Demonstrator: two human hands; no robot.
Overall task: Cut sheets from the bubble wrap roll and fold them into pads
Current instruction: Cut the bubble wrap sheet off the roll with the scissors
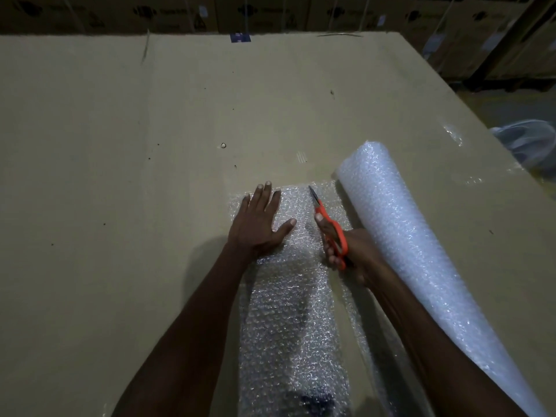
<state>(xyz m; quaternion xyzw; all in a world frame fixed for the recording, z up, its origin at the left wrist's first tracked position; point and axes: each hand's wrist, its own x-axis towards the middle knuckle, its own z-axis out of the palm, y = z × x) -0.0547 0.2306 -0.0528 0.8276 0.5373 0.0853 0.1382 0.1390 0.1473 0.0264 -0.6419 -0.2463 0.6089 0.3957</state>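
Brown cardboard formed the surface [150, 176], which filled most of the view and was dimly lit. Nearest the viewer, a strip of bubble wrap sheet [288, 320] lay flat on it, running away between the two forearms. To its right, the bubble wrap roll [400, 236] lay on its side, slanting from the lower right corner up toward the middle, with the unrolled sheet reaching left from beneath it. The left hand [258, 224] rested palm down on the far part of the sheet, fingers straight and spread, its grip released and pressing the wrap flat. The right hand [346, 251], just beside the roll, had its grip curled through the handles of orange scissors [329, 224], whose blades pointed away over the sheet near its far edge. Farther off, a small scrap of bubble wrap [452, 133] lay near the right edge of the surface. Beyond the far edge stood stacked cardboard cartons [270, 13] in shadow.
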